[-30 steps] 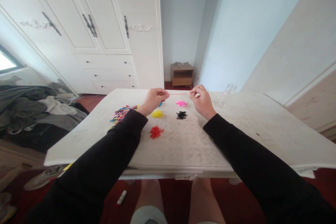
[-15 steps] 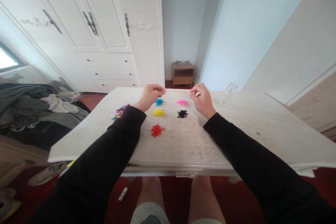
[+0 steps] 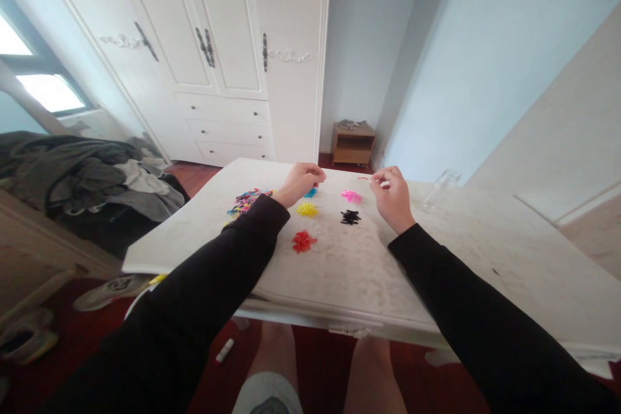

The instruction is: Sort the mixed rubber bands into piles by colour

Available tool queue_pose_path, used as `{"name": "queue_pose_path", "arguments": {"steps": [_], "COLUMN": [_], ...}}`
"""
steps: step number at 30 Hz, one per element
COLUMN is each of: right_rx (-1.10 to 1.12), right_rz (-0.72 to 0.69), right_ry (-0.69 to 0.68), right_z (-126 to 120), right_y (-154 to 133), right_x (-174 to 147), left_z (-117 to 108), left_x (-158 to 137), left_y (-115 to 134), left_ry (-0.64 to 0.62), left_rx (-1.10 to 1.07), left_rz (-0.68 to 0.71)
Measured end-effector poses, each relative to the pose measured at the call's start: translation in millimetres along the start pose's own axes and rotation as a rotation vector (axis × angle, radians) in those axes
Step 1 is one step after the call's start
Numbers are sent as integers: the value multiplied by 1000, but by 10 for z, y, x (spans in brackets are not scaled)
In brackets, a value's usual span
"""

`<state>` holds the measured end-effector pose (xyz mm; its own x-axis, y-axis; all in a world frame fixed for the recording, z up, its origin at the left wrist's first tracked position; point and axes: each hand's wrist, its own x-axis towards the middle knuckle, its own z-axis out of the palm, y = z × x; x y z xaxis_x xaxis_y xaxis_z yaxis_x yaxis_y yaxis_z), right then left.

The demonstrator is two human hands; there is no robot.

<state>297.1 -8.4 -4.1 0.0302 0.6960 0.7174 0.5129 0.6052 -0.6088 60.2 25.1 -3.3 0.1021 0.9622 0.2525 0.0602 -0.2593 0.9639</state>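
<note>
My right hand (image 3: pixel 392 199) pinches a small red rubber band (image 3: pixel 362 178), whose loose end sticks out to the left above the far part of the table. My left hand (image 3: pixel 297 185) is closed, fingertips together, with nothing visible in them. It hovers by the blue pile (image 3: pixel 311 193), partly covering it. Below lie a yellow pile (image 3: pixel 307 209) and a red pile (image 3: pixel 303 242). Between the hands are a pink pile (image 3: pixel 351 196) and a black pile (image 3: pixel 350 217) of similar little bands. A mixed-colour heap (image 3: pixel 247 201) lies left, partly behind my left wrist.
A clear glass bottle or jar (image 3: pixel 442 188) is on the white table (image 3: pixel 466 272) at the right. Clothes (image 3: pixel 92 174) are piled left of the table. A white wardrobe (image 3: pixel 233 32) and a small wooden cabinet (image 3: pixel 354 143) stand beyond.
The red rubber band was stretched between both hands; now its left end is free and it hangs short from my right hand. The view has swung a little to the left.
</note>
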Motion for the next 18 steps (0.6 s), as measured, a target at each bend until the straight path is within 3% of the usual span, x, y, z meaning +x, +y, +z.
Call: {"name": "queue_pose_path", "arguments": {"steps": [3,9,12,18], "right_rx": [4,118,180,198], "right_rz": [-38,-222,-287,-292], "right_ry": [-26,-425,-557,-670], "right_z": [-21,158,257,402], "right_y": [-39,-362,-469,-430], "right_x": [-21,-238,-351,-476], "left_z": [10,109,131,191], "left_x": [24,-29,-67,-133], "left_y": [-27,52,92,124], "left_ry": [40,-29,-105,-214], "left_rx": [-151,-585,-653,-644], "left_rz": [-38,-255,-341,-400]}}
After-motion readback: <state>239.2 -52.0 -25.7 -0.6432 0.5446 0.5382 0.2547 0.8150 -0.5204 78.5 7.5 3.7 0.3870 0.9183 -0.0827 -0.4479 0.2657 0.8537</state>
